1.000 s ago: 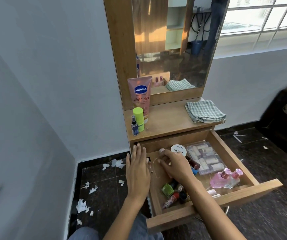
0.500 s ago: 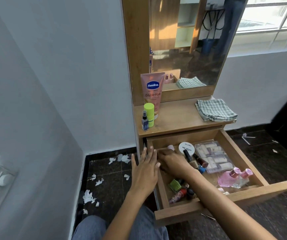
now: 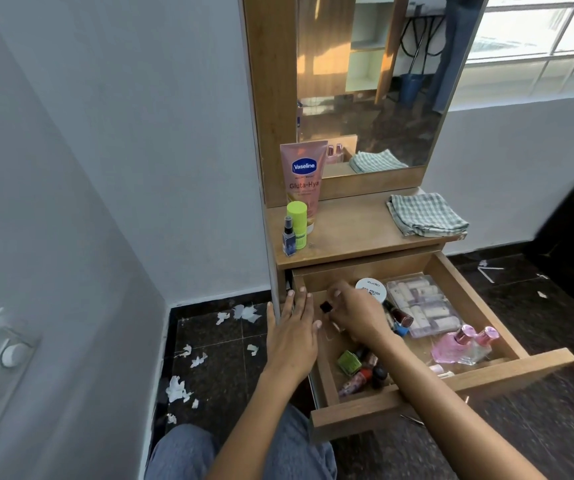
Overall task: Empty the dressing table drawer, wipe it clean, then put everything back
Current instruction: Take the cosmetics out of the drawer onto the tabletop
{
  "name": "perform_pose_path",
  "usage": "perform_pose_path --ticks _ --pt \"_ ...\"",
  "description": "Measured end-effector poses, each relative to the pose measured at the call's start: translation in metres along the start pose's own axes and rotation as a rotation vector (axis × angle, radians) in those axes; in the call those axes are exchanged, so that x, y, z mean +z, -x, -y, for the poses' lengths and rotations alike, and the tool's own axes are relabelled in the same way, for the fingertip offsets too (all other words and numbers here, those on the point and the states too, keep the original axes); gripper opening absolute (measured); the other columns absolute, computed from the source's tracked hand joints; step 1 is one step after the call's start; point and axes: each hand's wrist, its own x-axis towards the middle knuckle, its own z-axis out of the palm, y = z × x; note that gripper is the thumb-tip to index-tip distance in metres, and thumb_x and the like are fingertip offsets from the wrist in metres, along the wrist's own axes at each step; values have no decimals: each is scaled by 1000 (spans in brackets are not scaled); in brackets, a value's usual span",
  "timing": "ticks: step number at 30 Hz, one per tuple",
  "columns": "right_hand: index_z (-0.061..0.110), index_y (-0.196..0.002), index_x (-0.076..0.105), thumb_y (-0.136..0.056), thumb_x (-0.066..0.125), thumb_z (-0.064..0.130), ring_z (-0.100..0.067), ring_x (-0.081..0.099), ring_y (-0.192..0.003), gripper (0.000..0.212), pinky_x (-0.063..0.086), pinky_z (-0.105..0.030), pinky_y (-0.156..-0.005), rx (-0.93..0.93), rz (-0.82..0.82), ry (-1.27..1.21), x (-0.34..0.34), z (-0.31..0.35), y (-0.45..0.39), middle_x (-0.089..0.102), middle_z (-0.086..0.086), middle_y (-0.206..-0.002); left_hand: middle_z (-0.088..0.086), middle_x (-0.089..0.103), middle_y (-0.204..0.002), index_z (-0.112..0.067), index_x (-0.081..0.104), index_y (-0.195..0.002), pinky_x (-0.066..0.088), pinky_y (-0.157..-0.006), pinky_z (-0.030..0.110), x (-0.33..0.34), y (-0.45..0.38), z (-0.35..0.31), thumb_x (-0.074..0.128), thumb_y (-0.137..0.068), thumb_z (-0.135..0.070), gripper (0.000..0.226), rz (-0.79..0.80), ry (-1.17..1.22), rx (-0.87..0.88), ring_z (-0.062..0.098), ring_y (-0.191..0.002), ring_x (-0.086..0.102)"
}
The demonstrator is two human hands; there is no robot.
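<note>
Right hand (image 3: 354,315) grasped a small bottle (image 3: 327,307) inside my open drawer (image 3: 451,382). Left hand (image 3: 292,336) lay flat, fingers straight, on its left wall.

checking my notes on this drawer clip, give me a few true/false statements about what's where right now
1. The drawer is pulled open with items inside. True.
2. The checked cloth lies in the drawer. False: it lies folded on the tabletop, at its right end.
3. The right hand reaches into the drawer's back left part. True.
4. The left hand grips the pink tube. False: it rests flat on the drawer's left wall; the tube stands on the tabletop by the mirror.
5. The pink bottles lie at the drawer's front right. True.
6. The green stick stands in the drawer. False: it stands on the tabletop, beside the tube.
</note>
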Motion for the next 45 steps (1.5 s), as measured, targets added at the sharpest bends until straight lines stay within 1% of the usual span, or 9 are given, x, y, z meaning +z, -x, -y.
perform_pose_path --ticks 3,7,14,17,21,28,36,40,45 --pt "20 -114 61 -77 76 19 -11 66 -81 40 53 -31 -70 -19 -208 -257 -15 -13 9 68 6 -88 -2 -2 -160 -17 7 -152 -18 -109 42 -2 2 -1 -9 -89 -48 73 -9 3 7 14 -145 -11" --pt "15 -108 66 -78 78 15 -5 68 -80 33 56 -19 -67 -102 -516 -526 -33 -4 12 70 4 -89 -1 -3 -160 -16 6 -152 -17 -110 42 -4 0 -2 16 -104 -35 53 4 17 6 15 -145 -10" --pt "12 -108 67 -80 77 16 -2 68 -79 30 55 -15 -70 -114 -691 -641 -42 42 -20 70 6 -90 1 -6 -159 -14 3 -152 -12 -112 45 -3 -4 -3 11 -102 -38 56 26 -38 -5 17 -146 -11" --pt "14 -106 66 -82 74 14 -3 68 -83 26 58 -24 -71 -108 -658 -635 -37 58 -39 71 0 -97 1 -4 -160 -14 5 -152 -16 -108 43 -3 -2 -3 -12 -86 -46 75 16 -17 5 18 -146 -10" --pt "9 -105 66 -82 73 11 -11 69 -82 24 59 -34 -73 -91 -620 -542 -25 67 -53 70 -3 -99 1 -10 -159 -14 0 -152 -18 -106 42 -3 -4 -2 15 -104 -36 55 43 -18 -7 18 -145 -15" --pt "10 -109 63 -81 74 12 -14 67 -87 30 59 -37 -76 -40 -544 -486 -14 55 -61 68 -3 -102 -3 -16 -158 -17 -5 -151 -21 -105 40 -2 -4 0 14 -104 -38 55 63 1 -18 15 -143 -20" --pt "14 -114 61 -81 72 14 -3 64 -84 34 52 -16 -73 -127 -508 -411 -36 23 -22 67 7 -99 -4 -13 -158 -19 -2 -152 -19 -106 39 2 -2 2 17 -104 -38 55 31 69 6 13 -144 -17" --pt "21 -92 67 -80 71 16 -6 65 -73 14 51 -20 -66 -78 -347 -214 -34 -20 14 69 11 -80 -6 -13 -158 -21 -1 -152 -18 -108 39 4 -2 3 18 -103 -39 56 24 102 13 11 -144 -16" --pt "21 -99 64 -84 63 39 -22 61 -95 24 45 -31 -70 65 -59 190 -18 -30 17 68 2 -98 -6 -13 -158 -21 -1 -152 -14 -111 41 5 -1 4 17 -103 -40 56 20 97 16 11 -143 -17"
